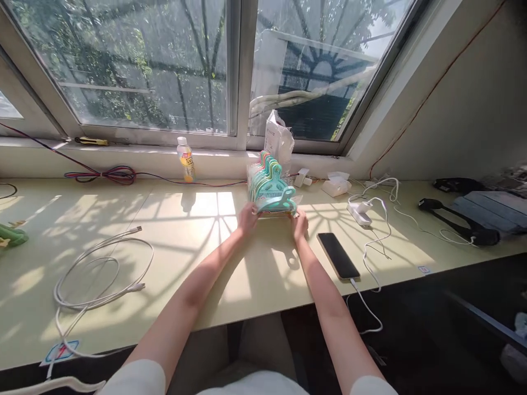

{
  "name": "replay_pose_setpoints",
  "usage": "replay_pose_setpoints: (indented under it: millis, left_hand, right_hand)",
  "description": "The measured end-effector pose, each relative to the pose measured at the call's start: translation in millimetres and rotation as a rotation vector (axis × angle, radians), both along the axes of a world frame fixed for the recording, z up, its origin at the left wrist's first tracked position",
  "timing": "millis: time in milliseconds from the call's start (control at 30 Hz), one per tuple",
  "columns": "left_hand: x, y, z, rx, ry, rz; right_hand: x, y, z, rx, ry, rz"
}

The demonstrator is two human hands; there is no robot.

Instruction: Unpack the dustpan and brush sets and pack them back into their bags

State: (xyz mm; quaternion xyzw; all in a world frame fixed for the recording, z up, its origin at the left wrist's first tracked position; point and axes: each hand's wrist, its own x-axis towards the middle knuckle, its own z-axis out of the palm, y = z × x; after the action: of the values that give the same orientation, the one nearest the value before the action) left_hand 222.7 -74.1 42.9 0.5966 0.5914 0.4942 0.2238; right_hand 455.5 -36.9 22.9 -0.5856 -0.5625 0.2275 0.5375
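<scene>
A row of thin plastic pieces (269,181), teal at the front with green, yellow and pink ones behind, stands in what looks like a clear plastic wrapper or box near the back of the table. Their tops are rounded and have holes; I cannot tell their kind. One teal piece leans lower at the front. My left hand (247,218) is closed at the pack's front left corner. At its front right corner, my right hand (300,224) has its fingers bent around the edge. Both arms are stretched out, and the pack's underside is hidden.
A crumpled white bag (279,137) stands behind the pack. The drink bottle (186,160) is to the left, near a coiled white cable (88,302). On the right lie a phone (338,256), a white power strip (359,213) and a black strap-like object (461,222).
</scene>
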Motion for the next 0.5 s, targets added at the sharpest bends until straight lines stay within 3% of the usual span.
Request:
replay_pose_setpoints:
  millis: [100,200,333,500]
  left_hand:
    - [17,18,-5.9,0.05,0.022,-0.005]
    - [18,33,-12.4,0.09,0.016,0.046]
    - [10,47,-19.9,0.139,0.012,0.231]
    - [1,58,-25.0,-0.031,-0.104,0.281]
  right_hand:
    - [3,15,-7.2,0.022,-0.137,-0.116]
    - [-2,39,-8.3,0.002,-0.176,-0.097]
    - [-14,64,-8.6,0.003,-0.262,-0.008]
    - [-24,67,-16.5,0.109,-0.235,0.0]
